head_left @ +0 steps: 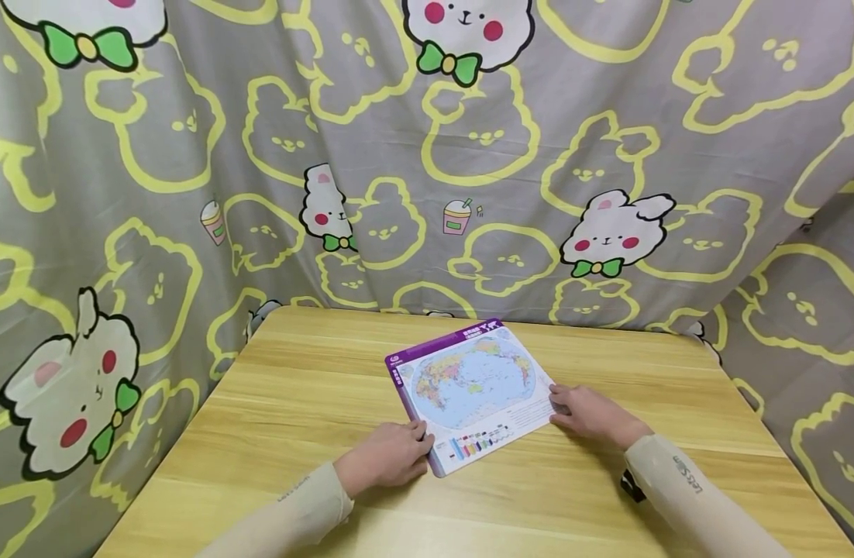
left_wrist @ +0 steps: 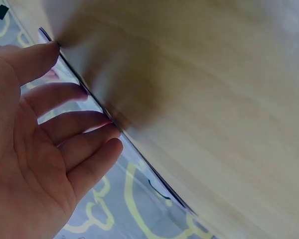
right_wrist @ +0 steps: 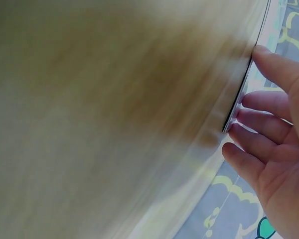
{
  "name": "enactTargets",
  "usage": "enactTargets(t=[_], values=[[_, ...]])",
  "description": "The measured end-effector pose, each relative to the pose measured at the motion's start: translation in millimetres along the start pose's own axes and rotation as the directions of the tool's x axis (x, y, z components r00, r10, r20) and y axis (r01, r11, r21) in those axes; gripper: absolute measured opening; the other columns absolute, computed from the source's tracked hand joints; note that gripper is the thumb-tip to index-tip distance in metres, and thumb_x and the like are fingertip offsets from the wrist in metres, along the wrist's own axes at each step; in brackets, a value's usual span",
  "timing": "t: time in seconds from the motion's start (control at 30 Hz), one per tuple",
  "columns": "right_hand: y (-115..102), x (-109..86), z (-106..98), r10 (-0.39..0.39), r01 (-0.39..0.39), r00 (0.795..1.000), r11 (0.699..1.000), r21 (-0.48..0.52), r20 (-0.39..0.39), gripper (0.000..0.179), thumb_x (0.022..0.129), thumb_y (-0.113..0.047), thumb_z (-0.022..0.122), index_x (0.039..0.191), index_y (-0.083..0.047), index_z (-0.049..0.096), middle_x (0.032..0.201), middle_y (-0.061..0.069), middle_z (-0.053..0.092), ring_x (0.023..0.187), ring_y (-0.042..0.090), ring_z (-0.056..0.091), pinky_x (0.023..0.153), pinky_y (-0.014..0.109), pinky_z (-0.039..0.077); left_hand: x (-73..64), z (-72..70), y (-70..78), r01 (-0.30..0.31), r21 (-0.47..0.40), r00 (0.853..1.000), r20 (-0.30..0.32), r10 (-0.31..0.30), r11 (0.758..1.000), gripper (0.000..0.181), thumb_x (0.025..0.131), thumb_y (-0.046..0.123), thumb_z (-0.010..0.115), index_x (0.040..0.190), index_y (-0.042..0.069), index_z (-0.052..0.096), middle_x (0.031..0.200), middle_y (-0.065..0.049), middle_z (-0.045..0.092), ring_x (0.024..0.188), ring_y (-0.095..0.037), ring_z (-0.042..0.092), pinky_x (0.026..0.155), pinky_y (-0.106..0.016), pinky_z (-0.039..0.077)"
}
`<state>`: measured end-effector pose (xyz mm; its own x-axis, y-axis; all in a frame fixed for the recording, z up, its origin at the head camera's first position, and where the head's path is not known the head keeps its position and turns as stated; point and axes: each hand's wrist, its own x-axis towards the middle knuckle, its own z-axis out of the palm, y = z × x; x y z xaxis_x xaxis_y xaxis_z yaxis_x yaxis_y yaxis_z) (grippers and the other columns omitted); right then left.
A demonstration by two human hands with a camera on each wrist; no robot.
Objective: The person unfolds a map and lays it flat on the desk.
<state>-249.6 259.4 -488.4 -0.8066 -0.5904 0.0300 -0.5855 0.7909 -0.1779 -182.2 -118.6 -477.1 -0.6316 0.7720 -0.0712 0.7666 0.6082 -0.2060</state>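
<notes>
A thin world map board (head_left: 476,380) with a purple border along its top and left side lies at a slant on the table, printed face up. At its lower left edge, my left hand (head_left: 390,453) rests with the fingertips against the side. My right hand (head_left: 589,412) touches the opposite edge near the lower right corner. In the left wrist view, the thumb and loosely bent fingers of the left hand (left_wrist: 55,124) line up along the board's thin dark edge (left_wrist: 149,167). The right wrist view shows the right hand (right_wrist: 274,129) likewise, fingertips at the edge.
The board lies on a light wood-grain table (head_left: 294,372). Behind and beside the table hangs a grey curtain (head_left: 399,155) with yellow outlines and cartoon rabbits. A small black object (head_left: 632,487) shows under the right sleeve (head_left: 692,488).
</notes>
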Motion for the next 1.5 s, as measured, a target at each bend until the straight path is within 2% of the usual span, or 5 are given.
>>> enactTargets(t=[0.4, 0.6, 0.73, 1.23, 1.5], values=[[13, 3.7, 0, 0.014, -0.014, 1.0, 1.0, 0.013, -0.009, 0.026, 0.089, -0.019, 0.066, 0.106, 0.001, 0.067, 0.123, 0.026, 0.057, 0.104, 0.04, 0.06, 0.086, 0.048, 0.05, 2.0, 0.1, 11.1, -0.047, 0.027, 0.999, -0.006, 0.048, 0.999, 0.044, 0.094, 0.043, 0.053, 0.127, 0.015, 0.06, 0.126, -0.008, 0.059, 0.115, -0.018, 0.056, 0.087, -0.03, 0.05], [16, 4.3, -1, 0.006, -0.006, 1.0, 1.0, 0.001, -0.024, 0.009, 0.089, -0.017, 0.066, 0.083, -0.01, 0.065, 0.122, 0.026, 0.058, 0.099, 0.037, 0.063, 0.08, 0.044, 0.052, 2.9, 0.4, 16.1, -0.053, 0.022, 0.999, 0.006, 0.053, 0.998, 0.046, 0.094, 0.044, 0.052, 0.129, 0.015, 0.058, 0.132, -0.009, 0.055, 0.119, -0.019, 0.053, 0.089, -0.032, 0.049], [17, 3.9, -2, -0.01, 0.009, 0.999, 1.0, -0.006, -0.031, 0.026, 0.089, -0.017, 0.066, 0.068, -0.018, 0.05, 0.121, 0.026, 0.058, 0.092, 0.032, 0.065, 0.071, 0.037, 0.051, 3.2, 0.0, 17.4, -0.05, 0.022, 0.999, 0.015, 0.05, 0.998, 0.047, 0.094, 0.045, 0.051, 0.13, 0.015, 0.057, 0.133, -0.008, 0.054, 0.12, -0.019, 0.053, 0.088, -0.032, 0.05], [21, 6.8, 1, -0.022, 0.023, 0.999, 1.0, 0.009, -0.038, 0.024, 0.089, -0.018, 0.067, 0.072, -0.018, 0.049, 0.11, 0.022, 0.064, 0.068, 0.008, 0.052, 0.061, 0.027, 0.043, 0.4, -1.8, 21.5, -0.06, 0.061, 0.998, -0.024, 0.061, 0.996, 0.046, 0.093, 0.045, 0.055, 0.127, 0.016, 0.06, 0.129, -0.008, 0.057, 0.116, -0.018, 0.056, 0.085, -0.03, 0.051], [17, 4.0, -3, -0.024, 0.023, 0.999, 0.999, -0.026, -0.037, 0.01, 0.088, -0.017, 0.067, 0.082, -0.01, 0.064, 0.121, 0.027, 0.058, 0.095, 0.035, 0.064, 0.077, 0.041, 0.052, -0.9, -5.7, 21.0, -0.038, -0.058, 0.999, 0.035, 0.04, 0.998, 0.048, 0.094, 0.044, 0.053, 0.133, 0.016, 0.055, 0.136, -0.011, 0.051, 0.123, -0.02, 0.05, 0.097, -0.032, 0.044]])
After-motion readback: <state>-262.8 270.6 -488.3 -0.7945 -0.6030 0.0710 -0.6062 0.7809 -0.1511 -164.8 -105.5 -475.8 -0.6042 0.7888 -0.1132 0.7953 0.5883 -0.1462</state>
